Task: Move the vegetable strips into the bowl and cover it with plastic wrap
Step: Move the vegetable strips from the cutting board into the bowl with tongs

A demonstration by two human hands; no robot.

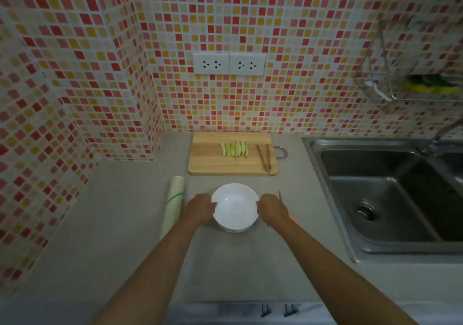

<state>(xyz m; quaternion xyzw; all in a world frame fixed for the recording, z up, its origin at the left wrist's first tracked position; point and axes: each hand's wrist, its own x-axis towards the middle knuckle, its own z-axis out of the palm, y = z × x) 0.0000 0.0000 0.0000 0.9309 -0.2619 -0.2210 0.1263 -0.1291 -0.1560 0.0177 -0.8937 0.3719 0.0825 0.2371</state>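
Hands at an empty white bowl (235, 208) on the grey counter (120, 237).
Left hand (200, 208) and right hand (273, 209) grip its opposite rims. Vegetable strips (235, 149) lie on the cutting board (213, 159) beside tongs (265, 156); plastic wrap roll (172, 205) lies left of the bowl.

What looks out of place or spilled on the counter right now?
Nothing stands out. The vegetable strips lie in a neat row on the cutting board with the tongs beside them. The bowl sits upright and empty between the left hand and right hand; the plastic wrap roll lies left of it.
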